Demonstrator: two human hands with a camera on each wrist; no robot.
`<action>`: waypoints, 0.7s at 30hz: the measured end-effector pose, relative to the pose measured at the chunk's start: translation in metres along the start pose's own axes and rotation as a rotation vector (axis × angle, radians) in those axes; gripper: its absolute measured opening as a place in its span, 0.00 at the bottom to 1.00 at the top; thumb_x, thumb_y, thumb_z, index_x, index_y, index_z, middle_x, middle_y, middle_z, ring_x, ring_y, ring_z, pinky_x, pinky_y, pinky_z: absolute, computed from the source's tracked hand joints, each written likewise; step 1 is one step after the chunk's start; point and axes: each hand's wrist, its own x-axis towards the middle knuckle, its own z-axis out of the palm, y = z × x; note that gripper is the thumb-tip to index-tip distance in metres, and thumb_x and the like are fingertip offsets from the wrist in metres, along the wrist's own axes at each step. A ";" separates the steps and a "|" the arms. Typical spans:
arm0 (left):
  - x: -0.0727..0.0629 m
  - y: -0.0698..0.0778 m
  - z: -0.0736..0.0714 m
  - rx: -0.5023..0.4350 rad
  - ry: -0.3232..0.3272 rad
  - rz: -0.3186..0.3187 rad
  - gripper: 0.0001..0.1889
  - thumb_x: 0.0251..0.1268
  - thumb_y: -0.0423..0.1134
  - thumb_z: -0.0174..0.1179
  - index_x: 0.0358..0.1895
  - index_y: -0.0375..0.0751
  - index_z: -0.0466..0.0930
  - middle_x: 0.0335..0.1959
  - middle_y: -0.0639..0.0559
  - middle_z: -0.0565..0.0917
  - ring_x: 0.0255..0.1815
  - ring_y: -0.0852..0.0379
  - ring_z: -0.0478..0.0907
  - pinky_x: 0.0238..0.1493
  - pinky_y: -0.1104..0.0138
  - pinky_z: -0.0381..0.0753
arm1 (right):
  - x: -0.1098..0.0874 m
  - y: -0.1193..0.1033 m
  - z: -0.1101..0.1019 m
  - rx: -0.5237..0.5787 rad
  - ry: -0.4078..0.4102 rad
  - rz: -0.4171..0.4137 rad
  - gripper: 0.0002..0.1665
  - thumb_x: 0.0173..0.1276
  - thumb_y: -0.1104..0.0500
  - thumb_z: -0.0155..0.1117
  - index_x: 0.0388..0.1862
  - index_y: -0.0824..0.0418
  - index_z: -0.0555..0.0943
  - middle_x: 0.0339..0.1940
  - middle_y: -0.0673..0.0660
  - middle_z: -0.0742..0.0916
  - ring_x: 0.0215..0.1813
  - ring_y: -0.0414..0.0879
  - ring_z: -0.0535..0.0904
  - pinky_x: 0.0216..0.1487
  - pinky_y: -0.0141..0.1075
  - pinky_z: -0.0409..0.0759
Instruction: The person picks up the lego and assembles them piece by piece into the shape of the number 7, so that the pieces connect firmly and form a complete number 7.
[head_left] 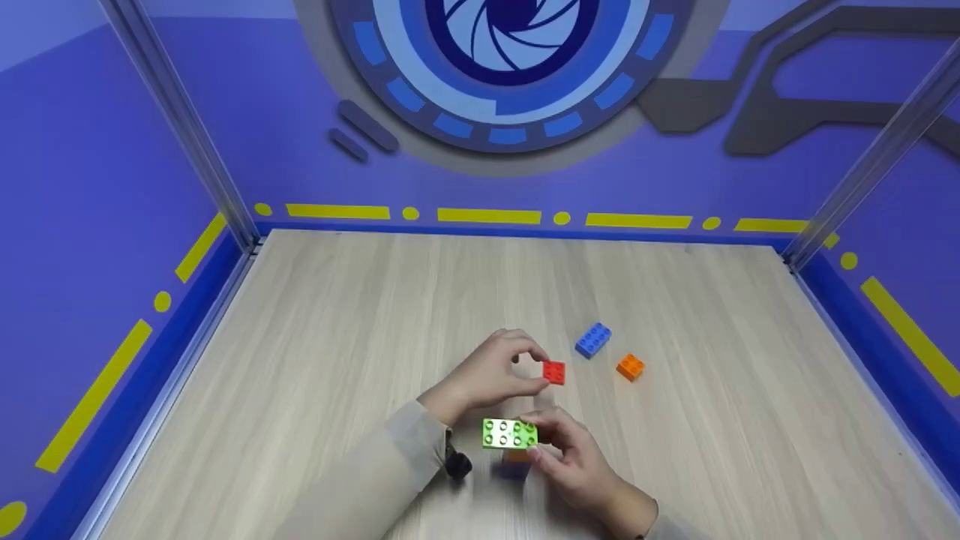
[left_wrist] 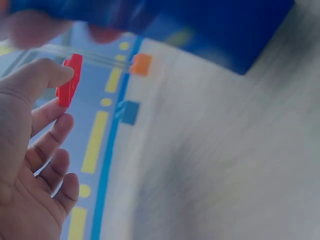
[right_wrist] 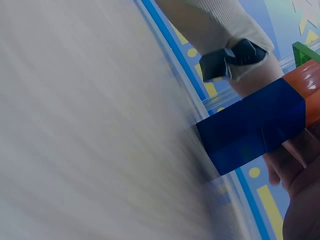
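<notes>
A small red toy brick (head_left: 553, 373) is pinched between the thumb and forefinger of my left hand (head_left: 491, 373). The left wrist view shows this red brick (left_wrist: 73, 82) edge-on, the other fingers loosely bent below it. My right hand (head_left: 576, 459) grips a stack of bricks, with a lime-green brick (head_left: 510, 433) on top. Under the green one sit an orange brick (right_wrist: 306, 87) and a dark blue brick (right_wrist: 255, 125) at the bottom, held above the tabletop. From above, the green brick largely hides those lower bricks. The red brick is apart from the stack, farther forward.
Beyond the hands, a blue brick (head_left: 593, 340) and a small orange brick (head_left: 631, 367) lie on the wooden table (head_left: 360, 315) to the right. Blue-purple panels (head_left: 270, 142) enclose the table at the back and both sides. A dark wrist device (head_left: 457, 462) sits at the left cuff.
</notes>
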 end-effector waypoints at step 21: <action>-0.076 0.012 -0.072 -0.065 0.187 -0.054 0.13 0.70 0.39 0.77 0.55 0.49 0.93 0.49 0.56 0.93 0.38 0.61 0.81 0.41 0.70 0.78 | 0.000 -0.004 -0.001 0.011 -0.017 0.086 0.22 0.77 0.77 0.63 0.67 0.66 0.81 0.59 0.48 0.91 0.57 0.37 0.90 0.60 0.36 0.91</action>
